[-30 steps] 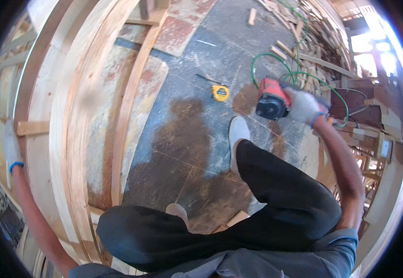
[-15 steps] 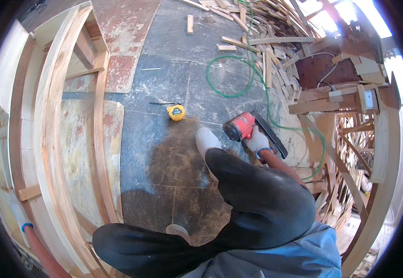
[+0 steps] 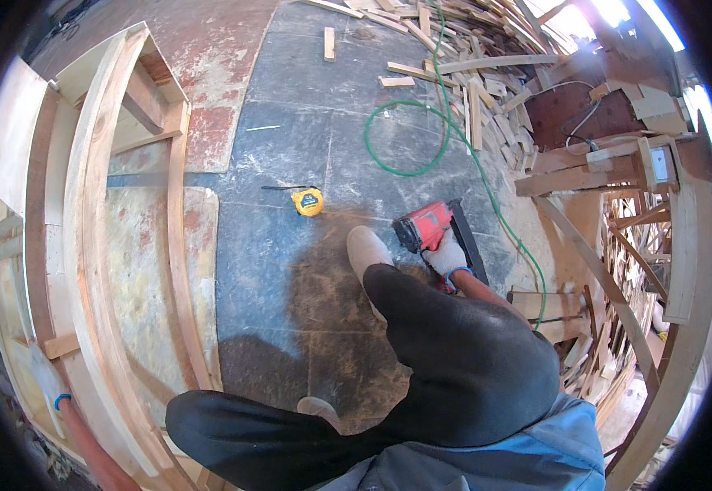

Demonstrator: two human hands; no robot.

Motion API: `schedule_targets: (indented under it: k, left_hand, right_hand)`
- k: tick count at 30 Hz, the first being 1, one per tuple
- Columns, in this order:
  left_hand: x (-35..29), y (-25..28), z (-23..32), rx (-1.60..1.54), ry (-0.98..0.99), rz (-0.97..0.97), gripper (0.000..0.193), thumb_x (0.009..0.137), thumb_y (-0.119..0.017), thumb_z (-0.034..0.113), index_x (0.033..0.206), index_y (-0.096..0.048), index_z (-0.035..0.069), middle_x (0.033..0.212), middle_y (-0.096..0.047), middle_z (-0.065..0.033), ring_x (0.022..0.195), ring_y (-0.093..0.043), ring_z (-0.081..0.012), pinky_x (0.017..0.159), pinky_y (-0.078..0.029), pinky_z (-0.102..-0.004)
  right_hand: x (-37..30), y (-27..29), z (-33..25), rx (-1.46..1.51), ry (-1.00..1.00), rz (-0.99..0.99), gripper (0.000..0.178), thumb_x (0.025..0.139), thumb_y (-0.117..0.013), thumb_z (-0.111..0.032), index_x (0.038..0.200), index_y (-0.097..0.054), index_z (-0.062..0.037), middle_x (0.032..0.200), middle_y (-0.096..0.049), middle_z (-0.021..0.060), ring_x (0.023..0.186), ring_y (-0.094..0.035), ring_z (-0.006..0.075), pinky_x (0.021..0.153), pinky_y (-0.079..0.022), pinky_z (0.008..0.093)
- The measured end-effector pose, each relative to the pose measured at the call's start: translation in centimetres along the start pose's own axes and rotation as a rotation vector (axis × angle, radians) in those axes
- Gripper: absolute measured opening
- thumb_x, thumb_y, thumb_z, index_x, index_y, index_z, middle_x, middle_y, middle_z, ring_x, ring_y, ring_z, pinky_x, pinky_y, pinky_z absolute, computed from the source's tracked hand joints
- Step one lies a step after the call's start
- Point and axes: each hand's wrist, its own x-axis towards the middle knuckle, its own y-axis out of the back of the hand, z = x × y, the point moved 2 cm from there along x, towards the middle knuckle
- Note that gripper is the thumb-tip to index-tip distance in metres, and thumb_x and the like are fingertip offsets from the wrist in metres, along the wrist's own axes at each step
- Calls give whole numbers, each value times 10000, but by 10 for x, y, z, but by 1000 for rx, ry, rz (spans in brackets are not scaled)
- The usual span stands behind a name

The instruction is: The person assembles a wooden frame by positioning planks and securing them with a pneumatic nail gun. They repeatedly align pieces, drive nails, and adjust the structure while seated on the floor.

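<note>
My right hand point(image 3: 446, 252), in a pale glove with a blue band at the wrist, is closed round the handle of a red nail gun point(image 3: 425, 227). Its long black magazine point(image 3: 468, 245) slants down along the hand's right side. At the far left my gloved left hand point(image 3: 47, 375) lies against a tall wooden frame point(image 3: 86, 237), beside a short cross block point(image 3: 61, 345). The left fingers are too unclear to make out. A yellow tape measure point(image 3: 308, 202) rests on the dark floor, left of the nail gun and beyond my shoe point(image 3: 367, 250).
A green air hose point(image 3: 405, 172) loops over the floor and runs down the right side. Behind it lies a heap of wood offcuts point(image 3: 487, 106). Wooden framework point(image 3: 675, 237) stands at right. A worn board point(image 3: 147, 270) lies beneath the left frame.
The nail gun and my right hand have shifted slightly left, and the magazine stands steeper. The lower stretch of hose has swung left. My left hand stays at the frame.
</note>
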Motion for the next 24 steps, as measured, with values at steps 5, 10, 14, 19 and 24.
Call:
schedule_targets:
  k: [5,10,14,19,24]
  left_hand:
    - [28,7,-58,891,-298,95,541,1116,-372,330,1548,-381,4,1578,-432,-124,1426,-416,-232,1197,-304,-322]
    - [24,-14,-77,455,-82,41,545,1104,-361,283,1600,-299,67,1619,-374,-96,1472,-362,-243,1236,-239,-328]
    - [35,22,-93,352,-268,90,543,1087,-400,300,1582,-358,82,1594,-405,-109,1436,-406,-247,1206,-306,-346]
    - [5,39,-87,457,-181,-40,505,1069,-420,297,1520,-426,69,1469,-498,-170,1335,-484,-324,1141,-364,-404]
    - [6,4,39,611,-181,-102,473,1051,-441,294,1458,-495,56,1343,-590,-231,1234,-562,-402,1076,-422,-462]
  right_hand:
    - [-1,-1,5,49,40,-30,958,770,-770,-431,1444,-287,50,1123,-680,314,1010,-684,458,851,-550,495]
    - [5,40,17,73,24,-247,640,808,-736,-379,1239,-539,52,1008,-719,245,828,-716,380,746,-573,447]
    - [60,84,16,348,-157,-469,307,859,-703,-332,851,-724,-25,687,-681,69,596,-665,174,500,-516,327]
    - [199,92,30,-3,-90,97,481,884,-609,-473,1043,-779,-53,1010,-761,187,930,-706,367,857,-546,489]
    - [294,84,81,-535,232,-210,533,977,-510,-479,1185,-719,-36,1201,-711,179,1034,-677,321,881,-528,436]
